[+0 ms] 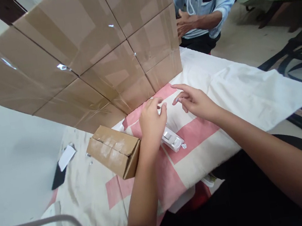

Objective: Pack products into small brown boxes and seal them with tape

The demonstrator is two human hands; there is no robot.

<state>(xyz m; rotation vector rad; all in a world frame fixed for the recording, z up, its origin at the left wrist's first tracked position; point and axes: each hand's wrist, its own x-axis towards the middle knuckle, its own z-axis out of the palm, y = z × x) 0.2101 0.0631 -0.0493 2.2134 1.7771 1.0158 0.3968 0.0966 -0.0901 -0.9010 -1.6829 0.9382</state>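
Note:
My left hand (153,117) is above the cloth with its fingers curved and a gap between thumb and fingertips; I see nothing in it. Across from it, my right hand (195,102) has its index finger stretched out. Its thumb and other fingers come together at a tiny pale, shiny spot, too small to name. A long white plastic device (172,140) lies below my hands, its far end partly covered by my left hand. At its near end sits a small crumpled white bit (183,146). A closed brown cardboard box (114,151) stands left of my left forearm.
A tall panel of taped cardboard (112,70) rises behind my hands. A pink and white cloth (193,137) covers the table. At left lie a dark flat object (59,176) with white paper and a grey cable (67,217). Another person (210,5) is beyond the panel.

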